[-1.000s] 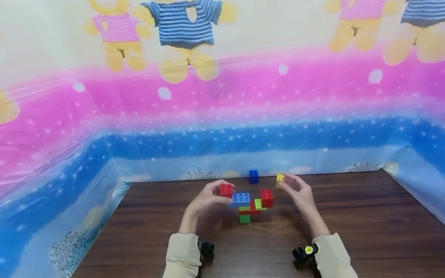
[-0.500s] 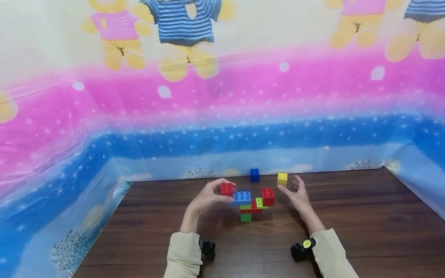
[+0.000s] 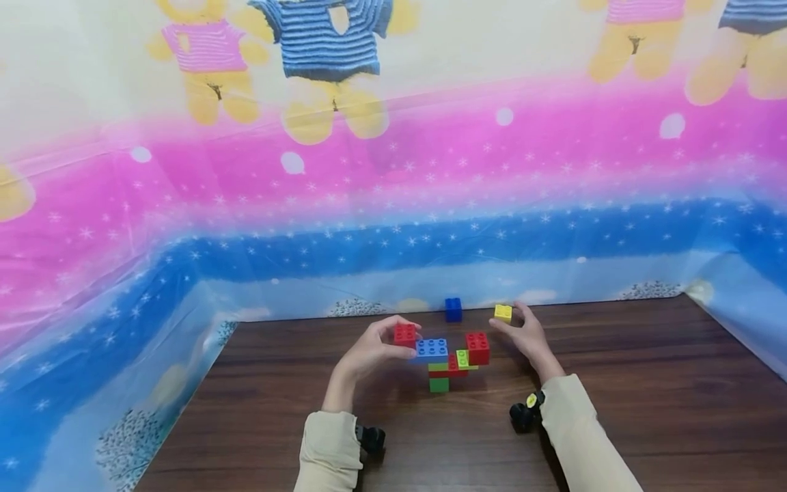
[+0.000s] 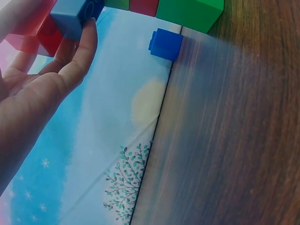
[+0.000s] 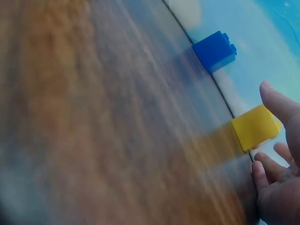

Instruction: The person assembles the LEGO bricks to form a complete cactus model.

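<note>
My left hand (image 3: 393,342) grips the left end of a small brick build (image 3: 451,361) that stands on the table, fingers round its red brick (image 3: 404,335) and blue brick (image 3: 432,350). The build also has a second red brick (image 3: 477,347), a lime piece and a green base brick (image 3: 439,384). In the left wrist view my fingers (image 4: 79,51) curl under the blue brick (image 4: 75,16). My right hand (image 3: 513,324) hovers open beside a yellow brick (image 3: 503,313) standing on the table. One fingertip (image 5: 276,101) is at the edge of that yellow brick (image 5: 255,127).
A loose blue brick (image 3: 453,309) sits at the far edge of the brown wooden table (image 3: 615,410), also seen as the blue brick (image 5: 214,50). A patterned plastic sheet (image 3: 369,205) with bears walls the back and sides.
My right hand held the yellow brick raised a second ago, set it on the table and let go. It now stays close beside it. My left hand has kept its grip.
</note>
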Demonstrator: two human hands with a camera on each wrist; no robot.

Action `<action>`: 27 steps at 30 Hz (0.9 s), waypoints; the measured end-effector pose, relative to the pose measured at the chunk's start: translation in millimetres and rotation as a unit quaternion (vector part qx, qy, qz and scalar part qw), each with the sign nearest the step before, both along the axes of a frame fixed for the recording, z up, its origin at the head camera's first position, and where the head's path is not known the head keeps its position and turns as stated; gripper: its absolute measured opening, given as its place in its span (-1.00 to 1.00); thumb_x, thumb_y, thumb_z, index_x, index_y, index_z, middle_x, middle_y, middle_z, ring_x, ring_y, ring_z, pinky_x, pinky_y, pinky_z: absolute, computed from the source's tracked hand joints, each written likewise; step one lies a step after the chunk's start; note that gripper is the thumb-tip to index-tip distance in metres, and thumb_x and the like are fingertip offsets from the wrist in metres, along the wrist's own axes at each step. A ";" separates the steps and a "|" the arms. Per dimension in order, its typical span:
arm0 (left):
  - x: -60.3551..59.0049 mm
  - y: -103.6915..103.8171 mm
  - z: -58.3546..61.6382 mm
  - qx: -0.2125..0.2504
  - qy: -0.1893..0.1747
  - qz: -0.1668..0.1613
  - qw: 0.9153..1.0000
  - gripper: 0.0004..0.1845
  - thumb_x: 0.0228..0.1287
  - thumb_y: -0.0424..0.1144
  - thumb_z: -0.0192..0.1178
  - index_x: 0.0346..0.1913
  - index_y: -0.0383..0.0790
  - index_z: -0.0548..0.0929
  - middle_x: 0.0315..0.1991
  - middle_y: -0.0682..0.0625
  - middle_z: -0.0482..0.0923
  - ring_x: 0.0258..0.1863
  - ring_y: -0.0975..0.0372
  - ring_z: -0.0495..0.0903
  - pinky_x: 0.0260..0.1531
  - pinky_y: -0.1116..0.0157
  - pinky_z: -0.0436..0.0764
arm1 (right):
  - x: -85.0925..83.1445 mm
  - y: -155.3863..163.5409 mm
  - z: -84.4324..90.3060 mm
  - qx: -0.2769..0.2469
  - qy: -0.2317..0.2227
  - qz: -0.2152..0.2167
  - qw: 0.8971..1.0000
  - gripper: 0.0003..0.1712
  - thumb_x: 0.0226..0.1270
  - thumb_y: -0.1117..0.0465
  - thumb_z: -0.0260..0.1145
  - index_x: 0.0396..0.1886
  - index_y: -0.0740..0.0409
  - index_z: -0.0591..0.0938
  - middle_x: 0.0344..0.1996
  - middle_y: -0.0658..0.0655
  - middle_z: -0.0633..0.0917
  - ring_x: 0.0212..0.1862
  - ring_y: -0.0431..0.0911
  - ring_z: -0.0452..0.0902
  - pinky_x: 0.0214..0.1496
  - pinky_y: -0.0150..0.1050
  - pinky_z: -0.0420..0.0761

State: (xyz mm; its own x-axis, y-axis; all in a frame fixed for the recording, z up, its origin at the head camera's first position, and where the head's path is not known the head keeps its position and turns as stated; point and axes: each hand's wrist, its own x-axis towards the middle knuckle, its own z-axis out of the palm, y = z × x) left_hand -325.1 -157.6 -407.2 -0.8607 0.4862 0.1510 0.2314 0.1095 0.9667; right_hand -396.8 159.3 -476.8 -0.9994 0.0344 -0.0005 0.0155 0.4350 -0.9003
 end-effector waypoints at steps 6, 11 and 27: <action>0.0 0.9 0.2 -0.001 -0.004 0.003 1.000 -0.50 0.16 -0.45 0.26 0.17 -0.53 0.42 0.18 -0.43 0.47 -0.05 0.25 0.59 -0.05 0.32 0.61 | 0.0 -0.6 2.0 -0.012 0.006 -0.009 1.000 -0.08 0.33 -0.13 0.28 0.53 0.08 0.10 0.48 0.37 0.17 0.48 0.27 0.07 0.46 0.23 0.17; 0.8 0.4 0.2 -0.002 -0.008 0.006 1.000 -0.48 0.15 -0.46 0.26 0.19 -0.54 0.40 0.19 -0.45 0.45 -0.05 0.27 0.59 -0.05 0.33 0.61 | -0.5 -0.8 -0.2 -0.015 0.019 -0.022 0.999 -0.23 0.37 -0.05 0.25 0.45 0.17 0.25 0.43 0.36 0.27 0.44 0.25 0.16 0.42 0.18 0.27; 3.4 -0.5 1.6 -0.010 -0.016 0.018 1.000 -0.54 0.14 -0.43 0.28 0.13 -0.44 0.49 0.21 -0.40 0.47 -0.03 0.22 0.59 -0.01 0.29 0.59 | 2.8 5.3 -2.8 -0.078 0.037 -0.048 0.995 -0.32 0.40 -0.05 0.22 0.34 0.24 0.29 0.35 0.38 0.40 0.40 0.17 0.29 0.35 0.06 0.39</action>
State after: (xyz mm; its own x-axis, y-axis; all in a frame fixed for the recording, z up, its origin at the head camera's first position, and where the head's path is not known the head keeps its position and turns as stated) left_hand -321.8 -158.1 -405.6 -0.8824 0.4568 0.1125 0.1950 0.1376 0.9711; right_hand -394.1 164.5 -479.6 -0.9889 0.1358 0.0599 -0.0182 0.2895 -0.9570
